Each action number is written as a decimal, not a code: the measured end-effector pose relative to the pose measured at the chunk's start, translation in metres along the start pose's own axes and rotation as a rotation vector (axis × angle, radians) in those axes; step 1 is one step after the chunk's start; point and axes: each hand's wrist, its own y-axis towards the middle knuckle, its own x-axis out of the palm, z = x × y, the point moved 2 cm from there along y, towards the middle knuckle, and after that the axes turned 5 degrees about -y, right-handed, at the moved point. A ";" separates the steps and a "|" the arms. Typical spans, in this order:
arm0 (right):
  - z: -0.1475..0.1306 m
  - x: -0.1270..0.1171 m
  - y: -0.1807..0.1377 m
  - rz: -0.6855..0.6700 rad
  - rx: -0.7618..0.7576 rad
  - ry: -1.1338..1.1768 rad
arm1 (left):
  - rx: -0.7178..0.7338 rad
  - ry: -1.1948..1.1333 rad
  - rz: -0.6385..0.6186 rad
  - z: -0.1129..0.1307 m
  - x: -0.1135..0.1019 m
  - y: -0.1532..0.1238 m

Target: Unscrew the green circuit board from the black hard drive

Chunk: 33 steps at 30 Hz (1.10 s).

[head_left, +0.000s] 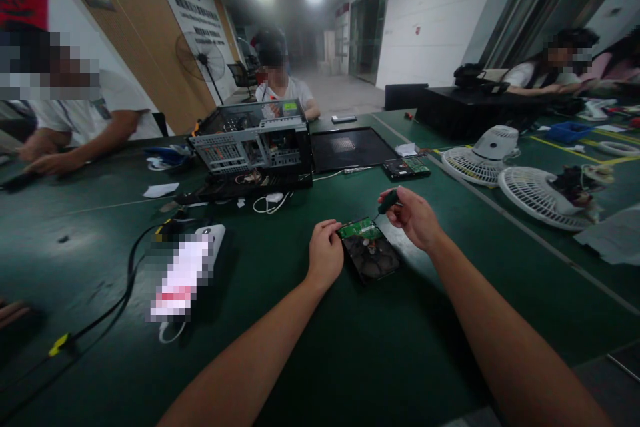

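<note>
A hard drive [373, 257] lies on the green table with its circuit board facing up. My left hand [326, 250] grips the drive's left edge, its fingers at the upper left corner. In my right hand [413, 217] is a screwdriver [388, 201] with a dark handle, held in a pinch. Its thin shaft slants down to the board's upper right edge; whether the tip sits in a screw is too small to tell. A second hard drive [406, 168] rests farther back, beyond my right hand.
An opened computer case [253, 143] stands behind, with a black side panel [353, 148] to its right. A phone [185, 273] and a black cable [131, 273] lie at left. White fan parts [537, 197] are on the right. Other people sit around the table.
</note>
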 end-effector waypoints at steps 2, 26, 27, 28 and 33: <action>-0.001 0.001 0.000 -0.007 0.002 0.020 | -0.013 -0.005 0.000 0.000 0.000 0.000; 0.003 -0.004 0.005 0.031 -0.051 -0.011 | -0.005 -0.006 -0.037 -0.004 0.003 -0.001; 0.003 -0.004 0.004 0.045 -0.059 -0.015 | -0.001 -0.005 -0.042 -0.004 0.003 -0.001; 0.003 -0.004 0.004 0.058 -0.069 -0.021 | 0.005 -0.003 -0.046 -0.004 0.004 -0.001; 0.003 -0.002 0.002 0.053 -0.074 -0.053 | 0.020 -0.012 -0.051 -0.004 0.005 -0.002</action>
